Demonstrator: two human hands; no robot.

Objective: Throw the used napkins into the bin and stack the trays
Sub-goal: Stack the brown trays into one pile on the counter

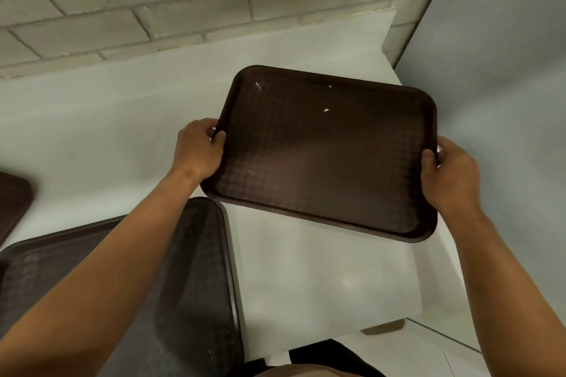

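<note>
Tray [321, 156] | gripped at short edges by both hands | above table [92, 119]

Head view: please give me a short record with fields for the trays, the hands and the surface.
held tray: dark brown tray, empty apart from small white specks
left hand: left hand grips its left edge
right hand: right hand grips its right edge
second tray: tray at the table's near-left part, under the left forearm
third tray: tray corner at the far left edge of view
surface: white table
background: brick wall
napkins: none visible
</note>
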